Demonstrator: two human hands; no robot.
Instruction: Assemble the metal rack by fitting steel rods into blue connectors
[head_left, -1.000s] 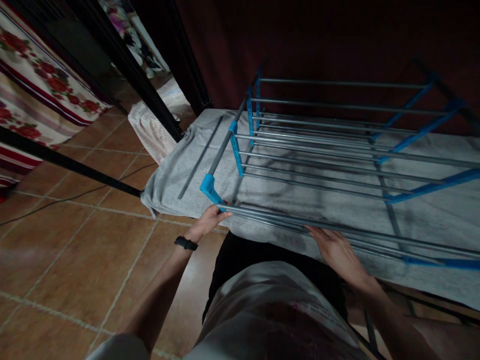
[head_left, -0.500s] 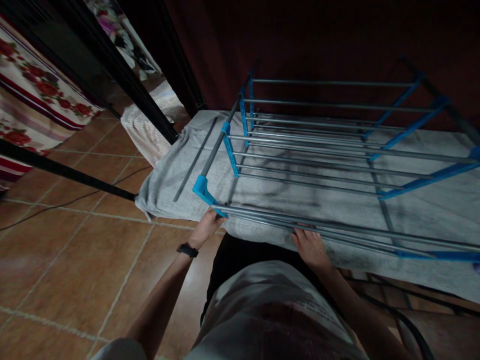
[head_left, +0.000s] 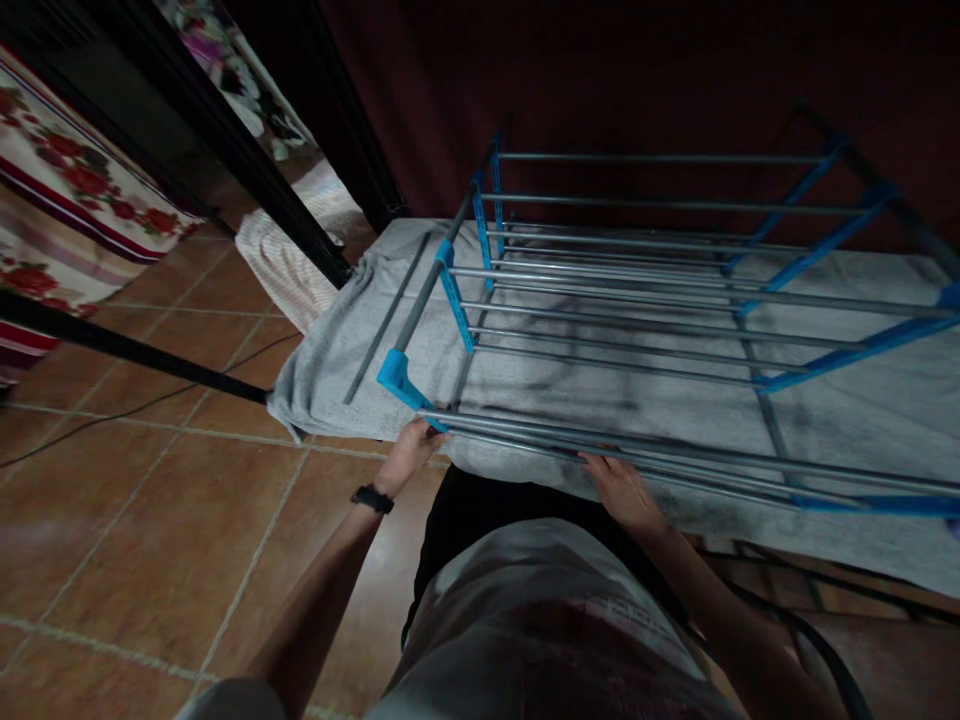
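Note:
A metal rack (head_left: 637,300) of grey rods and blue plastic side pieces lies on its side on a grey towel (head_left: 337,330). My left hand (head_left: 409,450), with a black band at the wrist, grips the nearest grey rods just beside the blue corner piece (head_left: 396,375). My right hand (head_left: 619,485) holds the same near rods further right, fingers curled under them. One loose grey rod (head_left: 386,318) lies on the towel to the left of the rack.
Brown tiled floor (head_left: 150,520) spreads to the left, crossed by a thin cable and a black bar (head_left: 127,345). A black post (head_left: 247,170) rises at the towel's far left corner. Flowered cloth (head_left: 67,190) hangs at the left. A dark red wall stands behind the rack.
My right hand has slid left along the near rods. The left hand has stayed at the blue corner.

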